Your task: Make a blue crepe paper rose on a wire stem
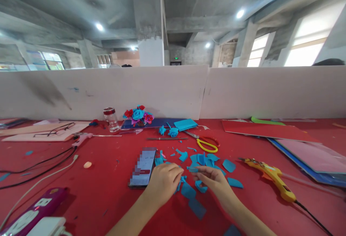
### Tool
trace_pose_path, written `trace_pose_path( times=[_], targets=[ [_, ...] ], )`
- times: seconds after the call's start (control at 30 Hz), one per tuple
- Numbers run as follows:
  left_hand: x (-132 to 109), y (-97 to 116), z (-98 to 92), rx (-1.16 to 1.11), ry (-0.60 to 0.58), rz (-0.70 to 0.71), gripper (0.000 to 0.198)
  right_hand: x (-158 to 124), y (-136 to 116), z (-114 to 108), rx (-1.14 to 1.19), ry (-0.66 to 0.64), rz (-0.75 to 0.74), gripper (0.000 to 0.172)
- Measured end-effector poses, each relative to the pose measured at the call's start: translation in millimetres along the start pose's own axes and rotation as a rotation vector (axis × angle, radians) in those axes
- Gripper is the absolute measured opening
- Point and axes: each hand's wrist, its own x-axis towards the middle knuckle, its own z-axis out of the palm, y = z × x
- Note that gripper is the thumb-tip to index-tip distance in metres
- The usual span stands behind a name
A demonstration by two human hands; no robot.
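Note:
My left hand (165, 181) is closed, its thumb and fingertips pressed together beside a phone (143, 167). Whatever it may pinch is too small or hidden to make out. In the fingers of my right hand (212, 179) is a small piece of blue paper (192, 169), pointing toward the left hand. Cut blue paper petals (208, 160) lie scattered behind and around both hands. Two flat blue paper pieces (196, 208) rest on the red table (108, 200) between my forearms.
Yellow-and-red scissors (207, 145) lie behind the petals, near blue paper roses (173, 132). A paper bouquet (138, 115) and a glass jar (110, 119) stand by the white partition (162, 91). On the right lies a yellow glue gun (273, 178); a purple power strip (38, 210) sits left.

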Motion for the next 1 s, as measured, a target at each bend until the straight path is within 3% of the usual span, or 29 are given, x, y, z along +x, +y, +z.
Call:
trace_pose_path(
  times=[0.17, 0.67, 1.0],
  targets=[
    [0, 0, -0.1, 0.017, -0.059, -0.018, 0.013, 4, 8, -1, -0.030, -0.033, -0.050, 0.035],
    [1, 2, -1.7, 0.029, -0.116, -0.015, 0.013, 2, 2, -1, 0.048, -0.002, 0.030, 0.031],
    [0, 2, -2.1, 0.034, -0.086, -0.008, 0.016, -1, -4, 0, 0.129, 0.067, 0.096, 0.033]
  ],
)
